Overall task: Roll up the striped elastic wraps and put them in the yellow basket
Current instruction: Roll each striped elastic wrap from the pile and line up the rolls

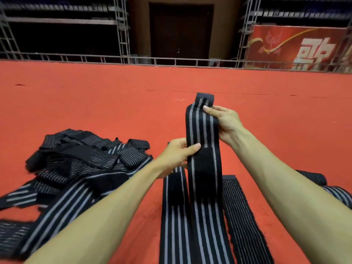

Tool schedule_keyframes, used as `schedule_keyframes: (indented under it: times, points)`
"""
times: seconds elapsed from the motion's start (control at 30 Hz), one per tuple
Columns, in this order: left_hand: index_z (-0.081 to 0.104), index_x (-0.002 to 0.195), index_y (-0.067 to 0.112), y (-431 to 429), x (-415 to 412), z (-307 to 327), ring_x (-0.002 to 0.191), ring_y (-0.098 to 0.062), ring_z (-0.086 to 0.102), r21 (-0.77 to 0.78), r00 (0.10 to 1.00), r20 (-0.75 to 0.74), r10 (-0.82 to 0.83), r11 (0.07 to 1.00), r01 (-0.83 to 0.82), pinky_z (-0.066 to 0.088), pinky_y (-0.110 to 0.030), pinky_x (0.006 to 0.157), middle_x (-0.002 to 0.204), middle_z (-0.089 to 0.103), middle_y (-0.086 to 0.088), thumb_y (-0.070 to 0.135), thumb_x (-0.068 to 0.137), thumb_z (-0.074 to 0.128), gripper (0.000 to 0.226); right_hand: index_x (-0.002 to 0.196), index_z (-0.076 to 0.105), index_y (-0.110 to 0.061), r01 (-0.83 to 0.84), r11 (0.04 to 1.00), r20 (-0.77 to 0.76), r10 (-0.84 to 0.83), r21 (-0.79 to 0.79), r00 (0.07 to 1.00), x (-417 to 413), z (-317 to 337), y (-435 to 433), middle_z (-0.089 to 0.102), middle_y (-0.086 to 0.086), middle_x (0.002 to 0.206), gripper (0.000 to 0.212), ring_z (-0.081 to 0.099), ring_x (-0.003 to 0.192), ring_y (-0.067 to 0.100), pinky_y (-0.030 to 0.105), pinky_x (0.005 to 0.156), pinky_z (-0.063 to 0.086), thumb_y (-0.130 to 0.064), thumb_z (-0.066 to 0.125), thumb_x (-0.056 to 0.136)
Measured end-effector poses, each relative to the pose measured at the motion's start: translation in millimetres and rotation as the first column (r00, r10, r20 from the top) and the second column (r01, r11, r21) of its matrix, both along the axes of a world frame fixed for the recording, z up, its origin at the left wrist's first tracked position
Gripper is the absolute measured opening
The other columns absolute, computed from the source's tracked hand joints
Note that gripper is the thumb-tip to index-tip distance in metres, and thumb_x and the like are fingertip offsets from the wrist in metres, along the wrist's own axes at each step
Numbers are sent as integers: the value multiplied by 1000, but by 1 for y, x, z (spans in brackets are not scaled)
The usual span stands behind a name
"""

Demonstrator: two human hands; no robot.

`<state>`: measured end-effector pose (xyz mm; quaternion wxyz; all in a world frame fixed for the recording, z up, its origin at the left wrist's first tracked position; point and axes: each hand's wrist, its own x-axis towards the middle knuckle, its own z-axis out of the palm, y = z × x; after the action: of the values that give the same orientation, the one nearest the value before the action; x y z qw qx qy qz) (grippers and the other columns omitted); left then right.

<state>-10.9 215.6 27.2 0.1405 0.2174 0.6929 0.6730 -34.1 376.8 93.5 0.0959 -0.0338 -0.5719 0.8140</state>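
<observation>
Down at 6 o'clock trails the striped wrap [202,128], long axis rising to 12, my left grip [177,159] pinching its middle from 9, my right grip [226,122] clamped on the top end where I'd start rolling; yellow basket not in view.

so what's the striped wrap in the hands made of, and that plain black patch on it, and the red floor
The long black wrap with grey stripes, held upright, looks like matte woven elastic fabric: fine ribbed weave, soft bend. Its plain black rectangular patch looks fuzzier, probably hook-and-loop. The red floor covering seems a flat, dull carpet or mat; its texture is too blurred to tell.
</observation>
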Motion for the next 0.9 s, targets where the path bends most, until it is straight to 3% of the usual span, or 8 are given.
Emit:
schedule_keyframes:
  times: [0.13, 0.2, 0.3, 0.4, 0.53, 0.6, 0.73, 0.9]
  points:
    - [62, 117, 2, -20, -6, 20, 89, -21, 69, 82, 997, 72, -39, 996, 33, 59, -31, 71, 102, 71, -8, 18, 98, 55, 26, 98, 61, -8, 64, 998, -23, -63, 26, 998, -13, 1, -10, 71, 10, 85, 21, 69, 68, 18, 35, 71, 61, -6, 75, 82]
    - [62, 114, 4, -30, -12, 14, 82, -18, 68, 19, 994, 107, -24, 1000, 22, 57, -28, 68, 97, 71, -7, 21, 99, 54, 24, 93, 65, -10, 46, 994, -13, -45, 98, 999, -23, -11, -15, 71, 7, 82, 14, 67, 67, 16, 30, 66, 58, -10, 75, 83]
    - [64, 104, 8, -39, -24, -17, 71, -14, 67, -127, 980, 195, 49, 992, -25, 55, -26, 61, 86, 71, -4, 22, 101, 52, 19, 89, 66, -13, 39, 936, 38, -55, 349, 998, -46, -43, -18, 67, 3, 82, 10, 58, 66, 13, 24, 56, 45, -14, 74, 85]
    - [64, 106, -1, -44, -42, -61, 69, -22, 66, -289, 965, 217, 146, 954, -80, 54, -29, 55, 88, 69, -14, 19, 99, 56, 24, 99, 67, 3, -32, 841, 95, -24, 541, 995, -73, -90, -16, 64, 12, 88, 15, 58, 72, 19, 26, 56, 46, -5, 70, 87]
    - [58, 91, 3, -45, -67, -101, 56, -20, 58, -431, 953, 89, 288, 874, -224, 48, -25, 48, 76, 62, -14, 7, 92, 62, 6, 99, 67, 3, -79, 817, 167, -22, 572, 986, -102, -147, -17, 66, 11, 87, 16, 61, 69, 16, 22, 53, 50, -1, 71, 85]
    - [51, 104, 9, -45, -80, -113, 53, -14, 51, -431, 926, 48, 375, 844, -320, 44, -26, 52, 77, 57, -6, 0, 86, 60, 22, 98, 69, -2, -58, 832, 187, -55, 551, 981, -116, -167, -18, 68, 10, 90, 18, 61, 70, 14, 23, 56, 49, -6, 76, 82]
    - [52, 125, 11, -37, -107, -128, 78, -19, 59, -380, 858, -60, 511, 783, -493, 49, -37, 81, 82, 60, 5, 8, 88, 52, 37, 92, 73, -11, -33, 809, 192, -99, 587, 976, -136, -195, -23, 71, 1, 89, 16, 62, 75, 10, 23, 69, 47, -16, 80, 79]
    - [57, 131, 5, -30, -138, -135, 118, -21, 55, -494, 828, -324, 458, 664, -561, 37, -28, 98, 118, 67, -8, 13, 96, 51, 36, 88, 76, -15, -22, 742, 167, -121, 670, 978, -147, -210, -28, 73, -4, 86, 15, 65, 78, 6, 19, 70, 46, -22, 82, 76]
